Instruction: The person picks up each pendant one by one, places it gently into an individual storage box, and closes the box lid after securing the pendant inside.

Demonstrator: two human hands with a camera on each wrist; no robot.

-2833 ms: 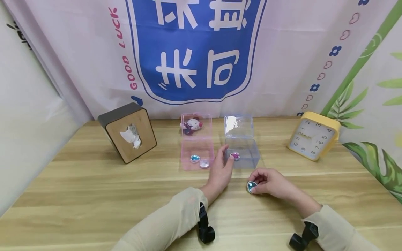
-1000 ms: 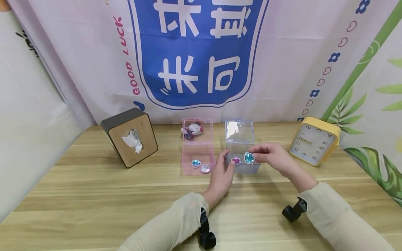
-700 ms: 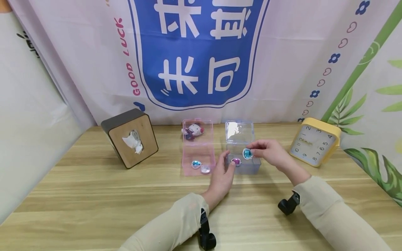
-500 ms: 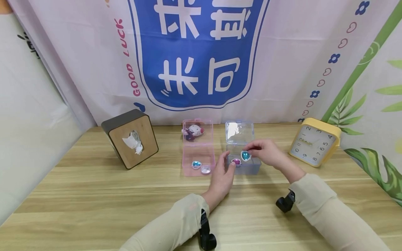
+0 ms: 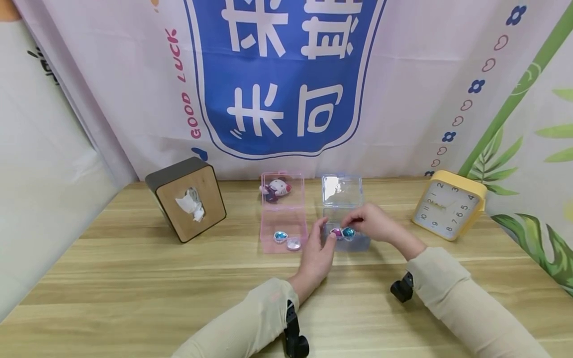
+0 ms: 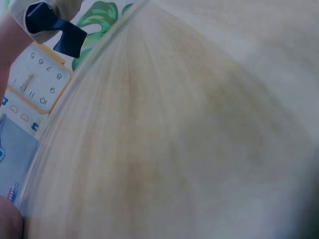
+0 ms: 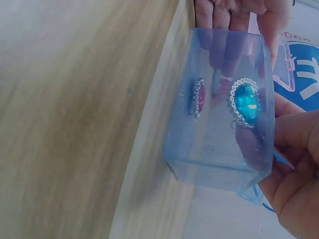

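My right hand reaches into the open clear blue box. It pinches a teal gem with a beaded silver edge, held off the box floor. A pink gem lies low in the same box, beside the teal one. My left hand rests against the left end of the blue box, fingers fairly straight and thumb near its front. To the left, an open clear pink box contains a light-blue gem and a clear whitish gem. Both lids stand tipped back.
A small cat-faced figure sits behind the pink lid. A tissue box stands at the left and a yellow clock at the right. A printed cloth hangs along the back edge of the wooden table.
My right hand has carried the teal gem from the table on the right up over the blue box, then lowered it inside beside the pink gem. My left hand has stayed at the box.
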